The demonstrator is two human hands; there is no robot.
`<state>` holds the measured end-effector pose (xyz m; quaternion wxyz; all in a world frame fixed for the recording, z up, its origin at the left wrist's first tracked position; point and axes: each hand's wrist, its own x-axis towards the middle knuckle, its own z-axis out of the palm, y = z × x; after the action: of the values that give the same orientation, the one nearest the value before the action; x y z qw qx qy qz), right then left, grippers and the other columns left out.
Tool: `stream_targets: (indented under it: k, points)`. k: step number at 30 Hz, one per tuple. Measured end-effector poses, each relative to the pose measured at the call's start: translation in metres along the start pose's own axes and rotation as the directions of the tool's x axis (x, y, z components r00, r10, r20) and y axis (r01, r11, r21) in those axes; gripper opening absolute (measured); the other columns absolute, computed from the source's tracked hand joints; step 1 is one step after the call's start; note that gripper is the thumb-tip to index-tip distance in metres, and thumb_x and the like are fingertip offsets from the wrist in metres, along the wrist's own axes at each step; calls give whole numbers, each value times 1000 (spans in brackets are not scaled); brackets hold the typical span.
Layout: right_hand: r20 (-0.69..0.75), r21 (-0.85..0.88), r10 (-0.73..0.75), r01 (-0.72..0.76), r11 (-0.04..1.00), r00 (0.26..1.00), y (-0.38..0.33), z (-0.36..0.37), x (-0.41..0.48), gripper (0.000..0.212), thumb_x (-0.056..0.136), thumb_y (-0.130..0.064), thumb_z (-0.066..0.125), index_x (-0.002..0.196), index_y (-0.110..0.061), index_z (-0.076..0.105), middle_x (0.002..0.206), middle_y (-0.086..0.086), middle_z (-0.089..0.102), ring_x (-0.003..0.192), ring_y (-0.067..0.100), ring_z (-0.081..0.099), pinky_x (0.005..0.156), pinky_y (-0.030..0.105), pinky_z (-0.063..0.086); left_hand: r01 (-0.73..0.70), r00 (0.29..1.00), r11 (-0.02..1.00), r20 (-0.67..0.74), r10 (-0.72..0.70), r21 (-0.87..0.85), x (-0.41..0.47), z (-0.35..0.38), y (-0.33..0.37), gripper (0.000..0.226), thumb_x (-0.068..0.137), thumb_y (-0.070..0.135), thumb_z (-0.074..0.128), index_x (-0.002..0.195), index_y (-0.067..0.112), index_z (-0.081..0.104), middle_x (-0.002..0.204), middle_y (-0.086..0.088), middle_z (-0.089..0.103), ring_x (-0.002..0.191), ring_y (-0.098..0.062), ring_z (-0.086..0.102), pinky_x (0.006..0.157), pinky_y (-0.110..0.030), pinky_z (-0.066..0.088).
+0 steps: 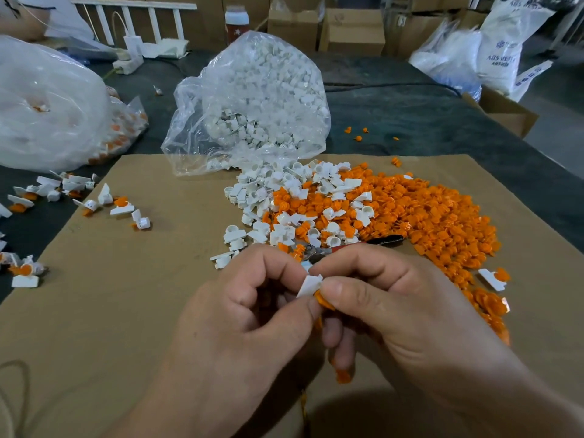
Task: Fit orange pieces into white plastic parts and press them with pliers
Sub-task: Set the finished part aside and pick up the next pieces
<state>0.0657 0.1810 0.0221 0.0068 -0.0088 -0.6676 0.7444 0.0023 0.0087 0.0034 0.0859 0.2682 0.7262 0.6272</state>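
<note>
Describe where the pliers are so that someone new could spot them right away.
On the brown cardboard sheet, find the big heap of orange pieces. At the heap's near edge lie the pliers, partly buried. They are the only metal tool there, with red and black handles.

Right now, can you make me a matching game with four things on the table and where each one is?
Things:
1 white part
2 pliers
3 clear bag
4 orange pile

Places:
A on the right side of the cardboard
B pinched between the left hand and the right hand
C at the far edge of the cardboard, full of white pieces
D lying just beyond the hands, at the near edge of the piles

Pairs: 1-B, 2-D, 3-C, 4-A
</note>
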Motion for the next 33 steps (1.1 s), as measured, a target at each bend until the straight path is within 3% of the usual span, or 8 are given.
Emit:
stream_targets:
  k: [6, 14, 16, 19, 22, 26, 30, 33]
  points:
    - [-29, -59, 21, -23, 998, 999, 0, 0, 0, 13, 86, -27, 66, 96, -22, 72, 72, 9, 70, 53, 24, 62, 50, 34, 52, -16, 1000, 996, 3, 15, 92, 3, 2, 4, 31, 65, 56, 66, 90, 40, 67, 67, 5, 68, 56, -10, 62, 49, -26, 51]
    - [-76, -392, -45, 12, 920, 996, -8, 6, -6, 7, 90, -39, 62, 92, -35, 67, 66, -6, 67, 51, 9, 62, 48, 26, 52, -195, 981, 910, 73, 181, 366, 5, -8, 9, 20, 74, 53, 62, 92, 45, 61, 79, 19, 67, 67, -1, 64, 54, -8, 47]
    - [-144, -596, -179, 59, 801, 973, -8, 1, -8, 11, 91, -46, 59, 96, -38, 64, 77, -13, 66, 65, 6, 62, 53, 24, 52, -68, 997, 980, 35, 62, 185, 8, -7, 9, 23, 69, 48, 74, 90, 41, 66, 74, 10, 71, 63, -6, 67, 54, -15, 51]
    - [-130, -928, -349, 10, 372, 928, -13, -16, -6, 32, 89, -44, 50, 121, -42, 52, 113, -28, 51, 109, -4, 48, 85, 14, 39, 97, 994, 979, -35, -105, -178, 16, -10, 5, 17, 67, 20, 74, 81, 30, 72, 63, -2, 67, 56, -19, 69, 47, -21, 51]
    - [-98, -991, -85, -90, 97, 992, -12, -26, -2, 63, 88, -41, 41, 146, -36, 20, 146, -19, 23, 137, 4, 14, 114, 28, 19, 177, 977, 906, -39, -208, -386, 19, -11, 7, 14, 66, 11, 70, 77, 20, 73, 60, -11, 60, 50, -19, 62, 41, -22, 46]
    - [-126, -992, 80, -127, 5, 989, -5, -31, 1, 73, 81, -48, 28, 149, -37, 2, 154, -16, 1, 143, 8, -5, 116, 34, 3, 236, 964, 841, 7, -266, -487, 20, -8, 11, 13, 67, 8, 66, 78, 14, 71, 60, -14, 59, 48, -19, 58, 37, -22, 44]
    - [-140, -990, 37, -140, -12, 989, -4, -35, 6, 65, 92, -55, 30, 150, -39, 4, 158, -16, 3, 145, 7, -3, 116, 38, 9, 252, 961, 825, 30, -275, -506, 20, -10, 9, 13, 67, 9, 65, 79, 12, 70, 61, -14, 58, 49, -19, 57, 38, -22, 43]
    - [-137, -989, 50, -134, -63, 989, -5, -35, 10, 75, 80, -71, 15, 148, -41, 8, 155, -19, 12, 142, 8, 5, 110, 41, 19, 260, 959, 825, 31, -283, -502, 20, -13, 7, 11, 68, 10, 66, 78, 13, 70, 65, -13, 60, 51, -19, 58, 39, -22, 44]
